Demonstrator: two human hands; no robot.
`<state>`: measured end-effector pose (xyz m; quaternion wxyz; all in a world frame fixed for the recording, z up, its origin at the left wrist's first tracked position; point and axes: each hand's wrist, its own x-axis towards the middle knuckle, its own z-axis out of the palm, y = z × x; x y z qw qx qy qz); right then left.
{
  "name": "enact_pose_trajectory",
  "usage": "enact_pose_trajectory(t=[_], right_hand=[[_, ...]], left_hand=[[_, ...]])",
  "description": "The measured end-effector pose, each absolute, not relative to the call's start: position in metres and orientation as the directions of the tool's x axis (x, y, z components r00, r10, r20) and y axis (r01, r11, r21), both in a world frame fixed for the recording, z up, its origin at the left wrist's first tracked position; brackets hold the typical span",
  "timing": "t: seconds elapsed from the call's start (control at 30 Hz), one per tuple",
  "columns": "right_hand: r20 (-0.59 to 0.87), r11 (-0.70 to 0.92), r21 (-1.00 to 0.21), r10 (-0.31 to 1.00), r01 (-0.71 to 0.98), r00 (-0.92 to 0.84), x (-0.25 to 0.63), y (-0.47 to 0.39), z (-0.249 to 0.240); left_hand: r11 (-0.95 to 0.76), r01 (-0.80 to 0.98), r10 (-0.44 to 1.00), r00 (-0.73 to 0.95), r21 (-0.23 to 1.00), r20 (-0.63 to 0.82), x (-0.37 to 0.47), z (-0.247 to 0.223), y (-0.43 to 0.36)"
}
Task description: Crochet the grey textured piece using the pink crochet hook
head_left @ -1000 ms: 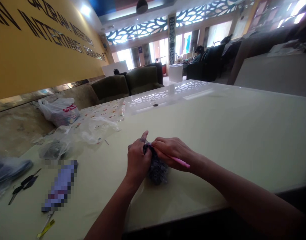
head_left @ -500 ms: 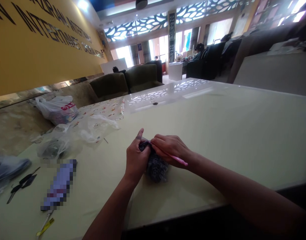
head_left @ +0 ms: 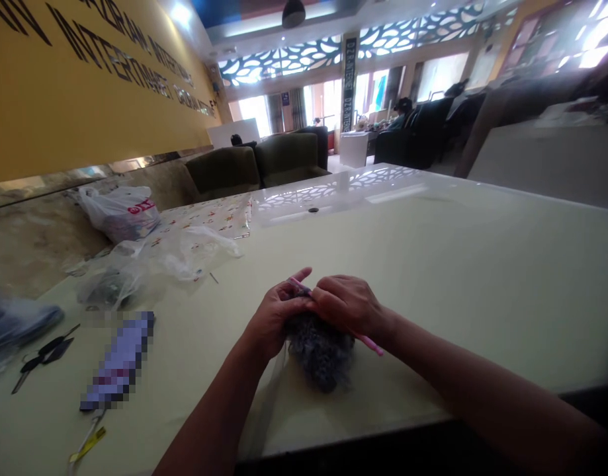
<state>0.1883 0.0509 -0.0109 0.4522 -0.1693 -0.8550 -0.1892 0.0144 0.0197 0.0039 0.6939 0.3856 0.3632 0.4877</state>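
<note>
Fuzzy dark-grey crochet work (head_left: 321,354) hangs below my hands, its lower end at the tabletop. My left hand (head_left: 278,314) is closed on its upper edge, thumb pressed over it and one finger pointing away to the right. A pink crochet hook (head_left: 372,345) runs through my right hand (head_left: 350,303), which is wrapped round it. The hook's front end (head_left: 298,284) shows by my left fingers, at the top of the work. Whether a loop sits on it is too small to tell.
Left on the pale table (head_left: 457,284) lie keys (head_left: 45,354), a blurred-out purple item (head_left: 120,363) and a clear bag with something dark (head_left: 108,287). Farther back are a crumpled plastic bag (head_left: 199,251) and a full white carrier bag (head_left: 120,211). Armchairs (head_left: 286,155) stand beyond.
Both hands and the work sit slightly lower and to the right in view. The left index finger has tilted rightward, and the hook's tip now shows above the work. The fuzzy piece hangs fuller.
</note>
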Motion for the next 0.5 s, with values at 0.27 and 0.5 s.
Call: enact_pose_trajectory(t=[0.27, 0.5], right_hand=[[0.791, 0.93, 0.004, 0.223, 0.368, -0.57, 0.2, 0.054, -0.002], [0.636, 0.859, -0.497, 0.459, 0.124, -0.62, 0.212, 0.055, 0.018]], left_hand=[[0.214, -0.443, 0.962, 0.25, 0.871, -0.109, 0.002, 0.009, 0.023], [0.131, -0.33, 0.987, 0.135, 0.935, -0.09, -0.002, 0.006, 0.025]])
